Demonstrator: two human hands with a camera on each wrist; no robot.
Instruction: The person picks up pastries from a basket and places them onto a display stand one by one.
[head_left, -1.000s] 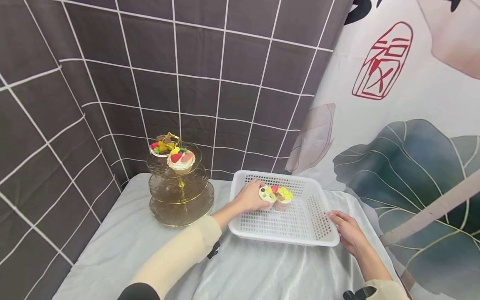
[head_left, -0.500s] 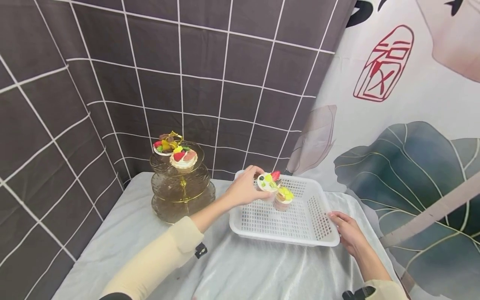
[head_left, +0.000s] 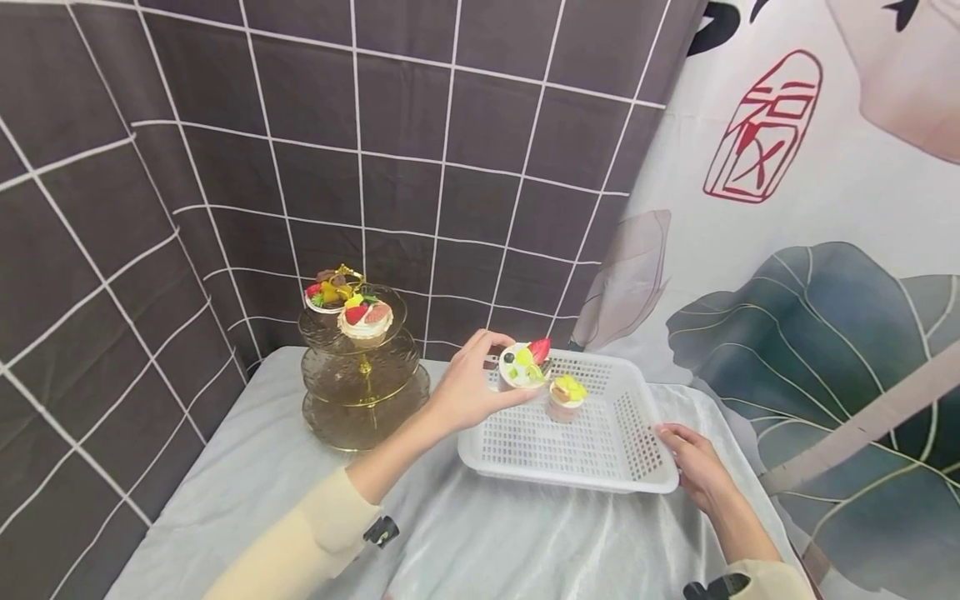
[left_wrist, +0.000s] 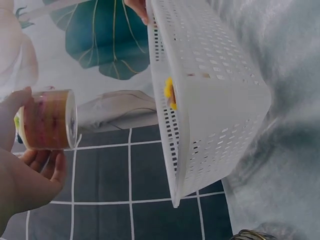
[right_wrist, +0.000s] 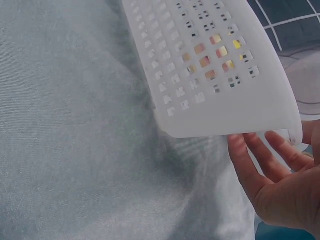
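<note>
My left hand [head_left: 459, 396] grips a clear dessert cup [head_left: 521, 368] above the left part of a white plastic basket [head_left: 562, 482]. This cup is topped with white cream, a strawberry and other fruit; in the left wrist view, layered cake shows through the side of the cup [left_wrist: 49, 120]. A second dessert cup [head_left: 566, 402] with yellow topping stands inside the basket. At the basket's right end my right hand [head_left: 697, 467] holds the rim, its fingers against the outside in the right wrist view.
A three-tier stand [head_left: 365, 375] of brownish glass with gold trim is left of the basket, two fruit-topped desserts on its top tier. A pale cloth [head_left: 315, 492] covers the table. Dark gridded fabric [head_left: 480, 192] hangs behind.
My left hand has lifted the strawberry-topped dessert cup from beside the yellow-topped one and drawn it up and slightly left. The right hand and the basket stay in place.
</note>
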